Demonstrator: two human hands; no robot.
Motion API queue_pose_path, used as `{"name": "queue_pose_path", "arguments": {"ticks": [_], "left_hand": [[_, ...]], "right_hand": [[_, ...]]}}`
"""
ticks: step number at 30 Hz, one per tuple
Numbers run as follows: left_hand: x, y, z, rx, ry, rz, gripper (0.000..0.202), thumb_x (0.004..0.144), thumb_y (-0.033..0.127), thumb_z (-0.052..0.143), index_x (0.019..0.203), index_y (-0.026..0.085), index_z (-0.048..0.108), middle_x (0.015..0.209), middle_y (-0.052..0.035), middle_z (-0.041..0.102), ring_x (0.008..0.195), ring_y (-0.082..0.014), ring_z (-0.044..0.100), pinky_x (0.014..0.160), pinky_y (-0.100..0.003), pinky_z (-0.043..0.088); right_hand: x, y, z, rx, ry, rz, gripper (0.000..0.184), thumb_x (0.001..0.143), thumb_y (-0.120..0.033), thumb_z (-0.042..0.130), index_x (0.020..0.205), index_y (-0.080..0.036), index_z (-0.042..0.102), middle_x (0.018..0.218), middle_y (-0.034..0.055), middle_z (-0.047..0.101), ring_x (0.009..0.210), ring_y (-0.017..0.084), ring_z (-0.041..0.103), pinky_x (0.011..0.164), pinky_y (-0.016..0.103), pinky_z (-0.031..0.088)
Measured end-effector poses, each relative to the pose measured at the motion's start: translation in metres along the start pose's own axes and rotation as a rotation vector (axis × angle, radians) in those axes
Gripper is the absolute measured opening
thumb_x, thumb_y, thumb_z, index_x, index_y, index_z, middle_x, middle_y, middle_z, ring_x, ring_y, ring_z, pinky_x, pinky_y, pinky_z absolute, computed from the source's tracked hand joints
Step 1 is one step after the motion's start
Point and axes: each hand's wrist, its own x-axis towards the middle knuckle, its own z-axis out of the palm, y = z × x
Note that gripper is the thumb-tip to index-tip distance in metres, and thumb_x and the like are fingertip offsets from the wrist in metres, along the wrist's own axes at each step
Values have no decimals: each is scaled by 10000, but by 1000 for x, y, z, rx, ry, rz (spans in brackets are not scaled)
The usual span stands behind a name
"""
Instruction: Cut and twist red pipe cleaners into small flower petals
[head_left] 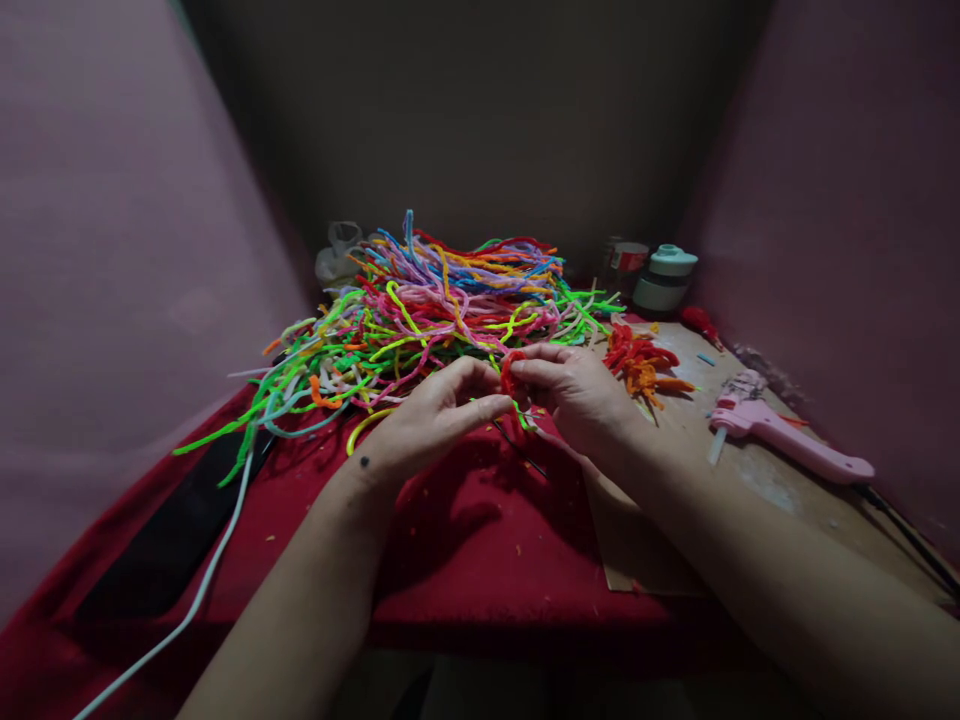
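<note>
Both hands meet over the front of the table around a small loop of red pipe cleaner (511, 373). My right hand (570, 390) pinches the loop between thumb and fingers. From the other side my left hand (442, 405) closes on it, thumb stretched along its lower edge; the fingertips behind the loop are partly hidden. Just beyond the hands lies a big heap of pipe cleaners (450, 300) in many colours. A bundle of red and orange pipe cleaner pieces (641, 362) sits right of my right hand.
A pink glue gun (787, 435) rests on a brown board (675, 550) at the right. A lidded cup (666, 278) stands at the back. On the left, a white cable (217, 570) crosses a dark flat device (165, 535). Red cloth (465, 560) covers the table.
</note>
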Motion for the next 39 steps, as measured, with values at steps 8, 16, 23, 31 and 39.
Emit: {"name": "queue_pose_path", "arguments": {"ticks": [8,16,23,31,39], "left_hand": [[1,-1,5,10,77,-42,177,735,288,615,663,132,575,594,28,530,566,-85,467,571,-207,370],[-1,-1,2,55,-8,-24,215,730,262,602,571,149,512,524,45,474,513,-73,417,534,-205,336],[0,-4,1,14,-53,-59,232,692,276,643,560,154,496,507,38,475,481,-72,407,482,-204,308],[0,0,1,-46,5,-46,176,703,312,641,743,141,624,662,9,574,593,-92,489,571,-207,387],[1,-1,6,5,112,-24,142,711,278,634,699,139,653,603,23,556,545,-81,449,529,-200,348]], "right_hand": [[-1,-2,0,18,-46,-18,126,622,-209,699,699,-131,637,586,-2,610,496,79,485,523,243,359],[-2,1,1,-28,5,-11,171,626,-258,713,596,-137,596,520,-4,581,438,74,454,459,237,329],[-3,6,3,33,35,39,210,591,-258,747,600,-150,567,497,-24,551,430,66,438,439,218,313],[-5,0,4,-34,70,-94,190,636,-272,723,611,-155,576,530,-13,572,451,73,443,459,235,319],[-5,1,6,-62,51,-128,183,667,-278,697,603,-163,571,541,-7,582,464,77,444,481,240,336]]}}
